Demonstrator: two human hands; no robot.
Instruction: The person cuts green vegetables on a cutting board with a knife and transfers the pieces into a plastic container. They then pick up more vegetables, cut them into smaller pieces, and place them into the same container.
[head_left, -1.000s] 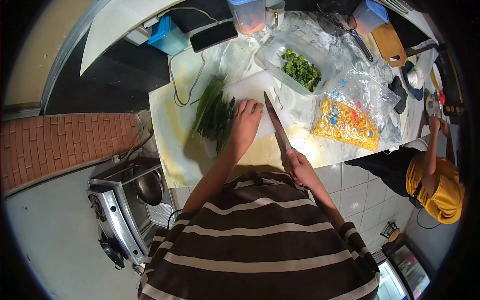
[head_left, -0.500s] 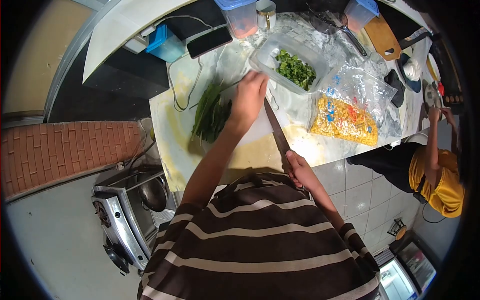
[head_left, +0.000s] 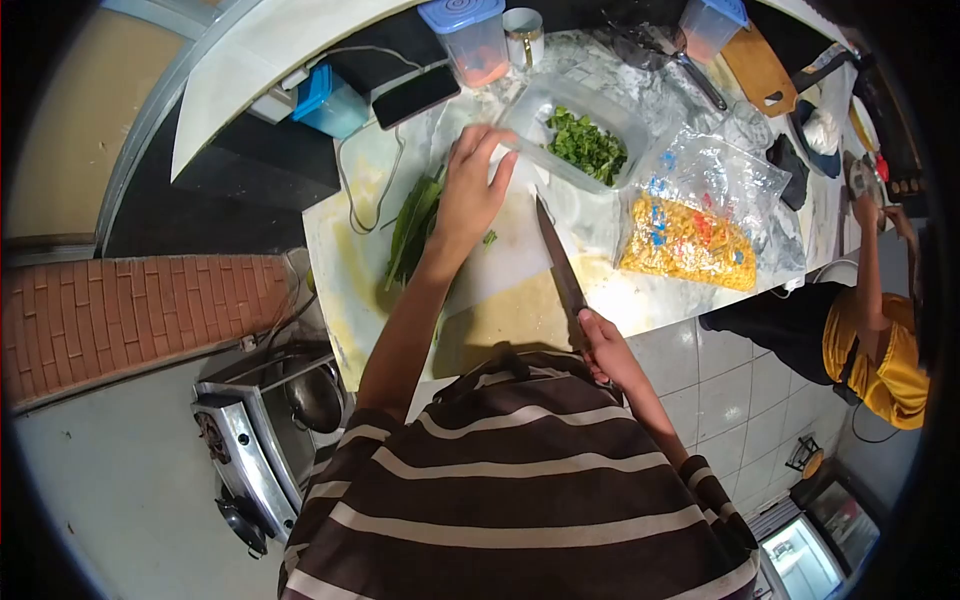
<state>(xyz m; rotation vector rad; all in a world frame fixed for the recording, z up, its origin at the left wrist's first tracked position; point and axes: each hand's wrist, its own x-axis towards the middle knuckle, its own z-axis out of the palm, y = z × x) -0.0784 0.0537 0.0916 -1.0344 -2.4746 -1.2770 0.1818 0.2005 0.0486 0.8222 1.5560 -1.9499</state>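
Observation:
My right hand (head_left: 608,352) is wrapped round the handle of a long knife (head_left: 560,255), whose blade slants up and left over the white cutting board (head_left: 510,255). My left hand (head_left: 472,188) is above the far left part of the board, thumb apart from the fingers, with nothing visible in it; the fingertips are a little blurred. Just left of that wrist lies a bunch of leafy greens (head_left: 405,235), partly hidden by the hand and forearm. One small green scrap (head_left: 490,237) rests on the board. Chopped greens (head_left: 588,145) fill part of a clear plastic container (head_left: 535,110) beyond the knife tip.
A plastic bag of yellow food pieces (head_left: 690,240) lies right of the board. Behind stand a phone (head_left: 416,97), a lidded tub (head_left: 470,45), a mug (head_left: 524,38) and a pan (head_left: 700,80). At far right, another person in a yellow top (head_left: 880,360) works at the counter.
My left hand has moved left, away from the container's near corner, and its fingers have spread. The knife and right hand have barely moved. The scrap on the board now shows.

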